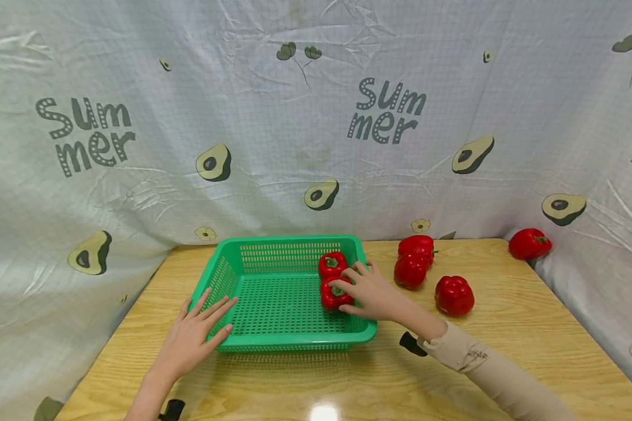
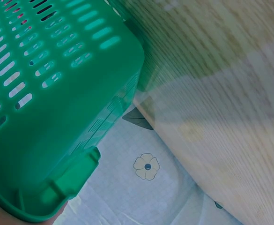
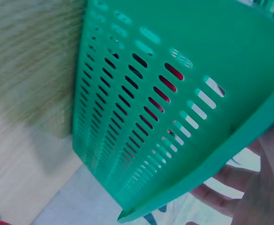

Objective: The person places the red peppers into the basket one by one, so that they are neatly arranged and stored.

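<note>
A green plastic basket with slotted walls stands on the table. Two red bell peppers are inside at its right end: a rear pepper and a front pepper. My right hand reaches over the right rim, its thumb and fingers bent about the front pepper. In the right wrist view, some fingers show beyond the basket rim, and red shows through the slots. My left hand rests on the basket's left front rim with fingers spread. The left wrist view shows mostly the basket's outer wall.
Right of the basket lie more red bell peppers: a back one, one touching it, and a nearer one. Another pepper lies at the far right corner. A printed cloth hangs behind the wooden table.
</note>
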Demonstrator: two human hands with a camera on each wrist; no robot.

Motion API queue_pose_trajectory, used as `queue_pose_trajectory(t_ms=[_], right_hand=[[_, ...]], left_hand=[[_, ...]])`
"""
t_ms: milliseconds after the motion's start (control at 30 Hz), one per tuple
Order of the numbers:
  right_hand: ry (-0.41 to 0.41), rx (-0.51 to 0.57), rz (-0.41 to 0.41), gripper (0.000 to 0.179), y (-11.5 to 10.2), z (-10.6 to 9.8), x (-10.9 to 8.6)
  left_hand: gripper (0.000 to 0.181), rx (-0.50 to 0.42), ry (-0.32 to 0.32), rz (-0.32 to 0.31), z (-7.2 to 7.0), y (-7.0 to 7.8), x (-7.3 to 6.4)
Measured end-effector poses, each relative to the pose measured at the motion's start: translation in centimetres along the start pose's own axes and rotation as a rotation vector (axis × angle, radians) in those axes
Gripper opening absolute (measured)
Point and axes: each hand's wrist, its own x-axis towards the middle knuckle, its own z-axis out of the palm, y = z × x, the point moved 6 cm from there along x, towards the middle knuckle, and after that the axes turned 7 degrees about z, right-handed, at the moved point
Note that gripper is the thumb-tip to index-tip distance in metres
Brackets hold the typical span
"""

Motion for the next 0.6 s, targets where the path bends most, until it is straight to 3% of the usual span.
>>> queue_pose_trajectory(t_ms=[300,600], right_hand=[[0.096,-0.028,0.01,0.043,0.4,-1.1,-2.3],[0.174,0.04,0.073,0.047,2.3,-2.1,-5.1]], left_hand=[[0.05,-0.008,-0.005,-0.011,0.0,0.0,0.0],[0.049,-0.01,-0.007,-0.012,0.0,0.0,0.0]])
